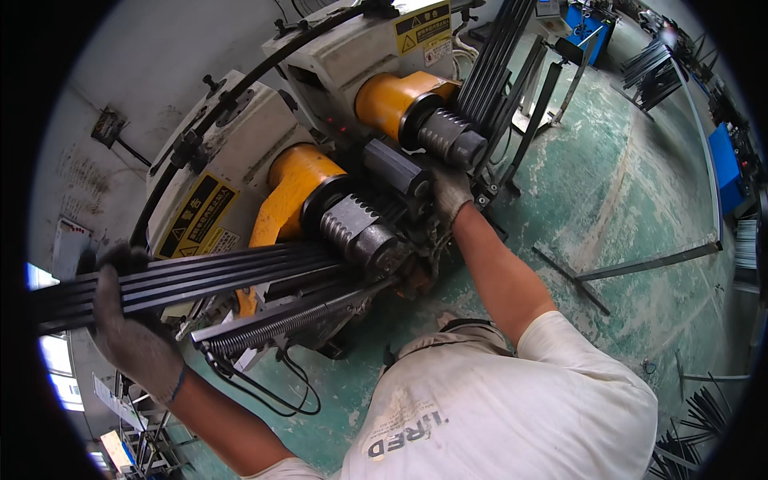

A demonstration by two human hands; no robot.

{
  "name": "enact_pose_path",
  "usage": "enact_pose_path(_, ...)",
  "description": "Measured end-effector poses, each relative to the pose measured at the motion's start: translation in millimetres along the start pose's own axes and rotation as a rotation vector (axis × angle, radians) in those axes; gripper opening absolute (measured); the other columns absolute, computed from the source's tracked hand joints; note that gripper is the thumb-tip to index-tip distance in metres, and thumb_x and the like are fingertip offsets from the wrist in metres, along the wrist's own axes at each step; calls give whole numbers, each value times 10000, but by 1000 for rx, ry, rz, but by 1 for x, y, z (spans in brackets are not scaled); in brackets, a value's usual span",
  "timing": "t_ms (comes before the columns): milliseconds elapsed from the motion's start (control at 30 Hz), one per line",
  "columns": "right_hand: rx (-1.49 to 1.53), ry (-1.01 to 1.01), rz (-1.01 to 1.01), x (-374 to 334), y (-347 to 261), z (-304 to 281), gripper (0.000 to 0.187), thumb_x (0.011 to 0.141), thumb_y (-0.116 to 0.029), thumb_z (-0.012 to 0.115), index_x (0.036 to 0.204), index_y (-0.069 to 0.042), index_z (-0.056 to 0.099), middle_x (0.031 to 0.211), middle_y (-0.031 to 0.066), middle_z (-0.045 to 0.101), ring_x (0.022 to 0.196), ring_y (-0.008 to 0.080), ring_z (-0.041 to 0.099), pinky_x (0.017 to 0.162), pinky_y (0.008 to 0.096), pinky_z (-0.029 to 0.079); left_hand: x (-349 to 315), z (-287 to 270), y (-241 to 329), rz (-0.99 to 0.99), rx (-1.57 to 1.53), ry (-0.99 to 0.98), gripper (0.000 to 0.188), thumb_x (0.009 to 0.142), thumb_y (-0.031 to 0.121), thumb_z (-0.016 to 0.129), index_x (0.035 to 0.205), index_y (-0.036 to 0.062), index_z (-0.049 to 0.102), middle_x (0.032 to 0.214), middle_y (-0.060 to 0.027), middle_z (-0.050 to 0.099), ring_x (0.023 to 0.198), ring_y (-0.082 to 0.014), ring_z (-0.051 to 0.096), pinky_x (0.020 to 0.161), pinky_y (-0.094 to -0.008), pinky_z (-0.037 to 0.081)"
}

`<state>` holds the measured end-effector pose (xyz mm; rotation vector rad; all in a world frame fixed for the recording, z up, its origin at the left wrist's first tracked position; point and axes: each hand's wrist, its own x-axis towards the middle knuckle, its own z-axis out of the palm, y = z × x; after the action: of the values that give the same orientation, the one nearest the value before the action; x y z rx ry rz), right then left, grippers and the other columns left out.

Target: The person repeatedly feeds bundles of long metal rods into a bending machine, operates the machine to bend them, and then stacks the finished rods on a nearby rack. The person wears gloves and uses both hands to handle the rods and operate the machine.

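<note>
My left hand (138, 346), in a grey work glove, is closed round a bundle of long dark metal bars (204, 280). Its thumb crosses the near side, and dark fingertips show over the top. The bars run side by side from the left rim into the machine, beside a ridged steel roller (362, 230) on an orange housing (302, 186). My right hand (450, 194), gloved too, reaches in beside a dark block-shaped part (396, 168) between the two machine heads. Its fingers are hidden there, so I cannot tell what they touch.
A second orange housing (392, 102) carries another ridged roller (452, 134), with more dark bars (498, 60) behind it. Below the left bars are a long coil spring (268, 328) and looped black cables (300, 396). A metal frame (652, 262) stands on the green floor at right.
</note>
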<state>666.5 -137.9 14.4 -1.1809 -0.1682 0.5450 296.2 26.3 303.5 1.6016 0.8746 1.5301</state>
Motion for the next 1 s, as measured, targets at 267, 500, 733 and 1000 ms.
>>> enact_pose_path(267, -7, -9, -27, -2, -6, -7, 337, 984, -266, 777, 1266, -83, 772, 977, 58, 753, 766, 162, 717, 642, 351, 566, 31, 91, -1, 596, 303, -287, 397, 1082, 302, 748, 1346, 6, 727, 1076, -169, 813, 1035, -203, 812, 866, -334, 674)
enact_pose_path(500, 2, 1, -45, -9, -14, -6, 345, 982, -283, 782, 1258, -76, 763, 975, 62, 756, 740, 159, 723, 607, 362, 557, 26, 151, 34, 740, 475, -512, 251, 1068, 183, 742, 1186, -39, 752, 905, -86, 729, 795, -165, 718, 690, -322, 599)
enact_pose_path(733, 13, 0, -11, -15, -18, -7, 341, 984, -257, 780, 1247, -40, 760, 1004, 81, 777, 742, 177, 745, 589, 339, 566, 22, 146, 41, 549, 414, -545, 312, 1043, 272, 776, 1188, -3, 785, 976, -103, 783, 877, -169, 723, 795, -336, 579)
enact_pose_path(1000, -29, -23, -91, -5, -9, -10, 355, 980, -256, 783, 1261, -40, 773, 1017, 77, 778, 749, 175, 743, 621, 344, 575, 24, 146, 39, 516, 415, -500, 306, 1043, 281, 768, 1167, 4, 803, 1016, -108, 804, 924, -189, 753, 826, -331, 595)
